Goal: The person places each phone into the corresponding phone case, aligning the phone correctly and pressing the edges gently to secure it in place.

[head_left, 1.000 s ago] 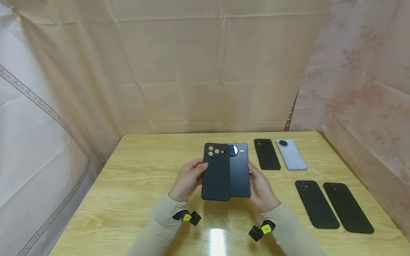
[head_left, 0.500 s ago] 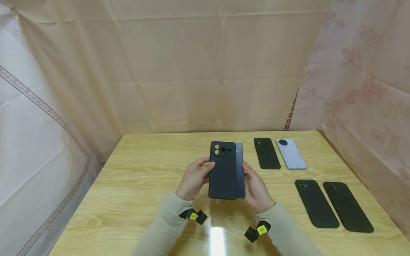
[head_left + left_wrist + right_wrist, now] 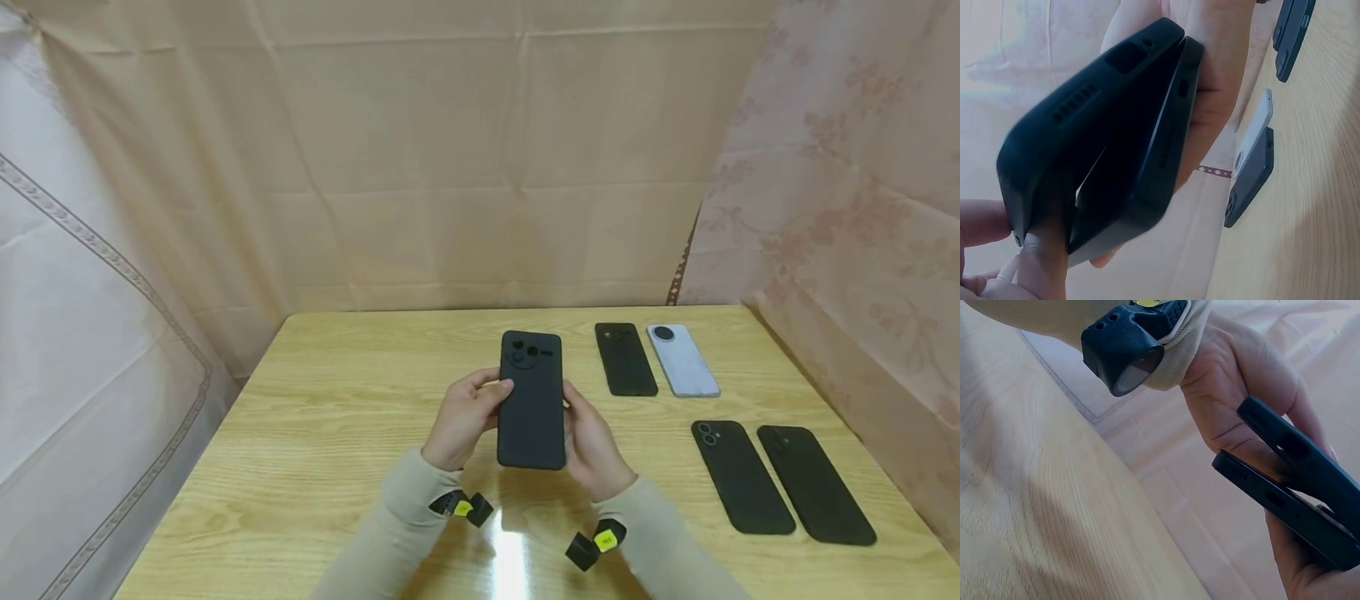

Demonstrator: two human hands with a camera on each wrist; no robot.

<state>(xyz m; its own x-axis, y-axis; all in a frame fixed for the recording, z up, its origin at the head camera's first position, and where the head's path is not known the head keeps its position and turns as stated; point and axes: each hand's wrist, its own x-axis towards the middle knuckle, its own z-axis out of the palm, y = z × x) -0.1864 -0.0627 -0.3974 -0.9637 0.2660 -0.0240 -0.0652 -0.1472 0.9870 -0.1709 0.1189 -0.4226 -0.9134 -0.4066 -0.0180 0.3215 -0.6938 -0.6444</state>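
My left hand [image 3: 463,417] pinches a black phone case [image 3: 531,408] by its left edge, thumb on the case's back. My right hand [image 3: 592,442] holds a dark blue-grey phone by its right side; in the head view the case hides this phone. The left wrist view shows the case [image 3: 1054,131] and the phone [image 3: 1160,137] as a wedge, close at one side and gaping at the other, with a left finger in between. From the right wrist view, the port end of the phone [image 3: 1272,494] lies below the tilted case [image 3: 1310,450].
On the wooden table [image 3: 322,433], a black case with camera holes [image 3: 626,358] and a light blue phone [image 3: 684,362] lie at the back right. Nearer lie a black phone-shaped piece with two lenses [image 3: 742,479] and another black phone-shaped piece [image 3: 816,487]. Curtains [image 3: 450,167] hang around the table.
The case has moved right over the phone, which has shifted slightly left. The phone's back, visible earlier beside the case, is now covered. Both hands have come closer together.
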